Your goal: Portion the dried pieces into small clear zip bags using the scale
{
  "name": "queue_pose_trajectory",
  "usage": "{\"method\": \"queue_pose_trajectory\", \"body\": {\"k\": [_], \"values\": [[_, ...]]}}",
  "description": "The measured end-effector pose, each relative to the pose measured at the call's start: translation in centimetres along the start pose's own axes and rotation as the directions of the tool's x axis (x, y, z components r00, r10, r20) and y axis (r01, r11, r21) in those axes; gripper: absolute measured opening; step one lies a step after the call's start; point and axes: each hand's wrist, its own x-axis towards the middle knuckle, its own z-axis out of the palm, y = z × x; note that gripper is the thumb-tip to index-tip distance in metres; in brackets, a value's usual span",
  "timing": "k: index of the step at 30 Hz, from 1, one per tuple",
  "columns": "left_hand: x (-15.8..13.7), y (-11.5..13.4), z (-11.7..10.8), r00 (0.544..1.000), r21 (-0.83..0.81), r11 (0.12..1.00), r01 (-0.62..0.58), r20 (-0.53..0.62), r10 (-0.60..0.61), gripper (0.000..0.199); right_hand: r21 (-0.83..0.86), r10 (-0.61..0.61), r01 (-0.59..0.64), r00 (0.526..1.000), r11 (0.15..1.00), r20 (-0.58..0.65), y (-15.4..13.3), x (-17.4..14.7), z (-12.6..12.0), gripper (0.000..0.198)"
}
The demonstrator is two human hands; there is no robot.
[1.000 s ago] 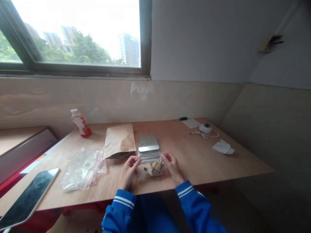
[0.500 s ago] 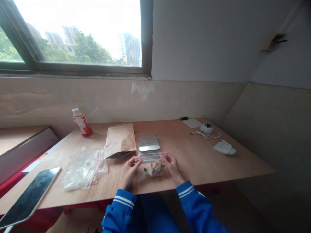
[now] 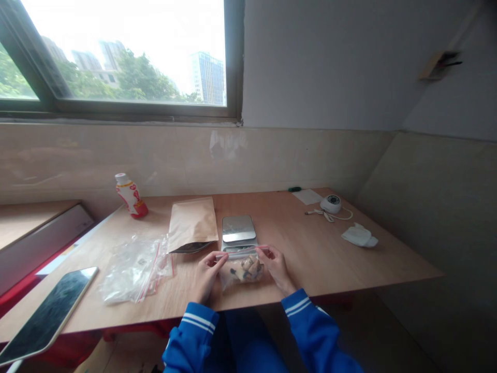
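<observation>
A clear zip-lock bag with a red seal line lies at the table's front edge, holding several pale brown and dark dried pieces. My left hand pinches the left end of its top edge between thumb and fingers. At the right end of that edge, my right hand pinches the seal in the same way. Just behind the bag stands a silver kitchen scale, its front part partly covered by the bag and fingers. A brown kraft pouch lies left of the scale, its dark mouth facing me.
Left of my hands lie several flat zip-lock bags and a phone. A red and white bottle stands at the back left. On the right are a white round device with a cable, white paper and a crumpled white item.
Almost nothing differs. Both hands keep their pinch on the bag's top edge, and the bag's upper part has shifted very slightly.
</observation>
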Motion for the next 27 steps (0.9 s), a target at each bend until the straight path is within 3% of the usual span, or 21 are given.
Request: {"method": "queue_pose_trajectory", "body": {"k": [6, 10, 15, 21, 27], "values": [[0.1, 0.0, 0.2, 0.999, 0.005, 0.999, -0.034, 0.009, 0.034, 0.032, -0.012, 0.016, -0.017, 0.999, 1.000, -0.033, 0.4, 0.1, 0.1, 0.031], [0.2, 0.0, 0.3, 0.999, 0.013, 1.000, -0.024, 0.036, 0.024, 0.037, 0.108, 0.105, -0.107, 0.994, 0.988, 0.020, 0.4, 0.0, 0.3, 0.035], [0.2, 0.2, 0.4, 0.996, 0.026, 1.000, 0.003, 0.085, -0.005, 0.037, 0.218, 0.123, -0.124, 0.992, 0.968, 0.018, -0.2, -0.4, 1.0, 0.039], [0.0, 0.9, 0.5, 0.999, 0.023, 1.000, -0.012, 0.037, 0.011, 0.034, 0.173, 0.158, -0.165, 0.986, 0.971, 0.052, -0.9, -0.4, 1.2, 0.038], [-0.1, 0.8, 0.4, 0.999, 0.027, 0.999, -0.034, 0.025, 0.033, 0.029, 0.138, 0.128, -0.130, 0.991, 0.982, 0.028, -0.6, -0.3, 1.1, 0.033]]}}
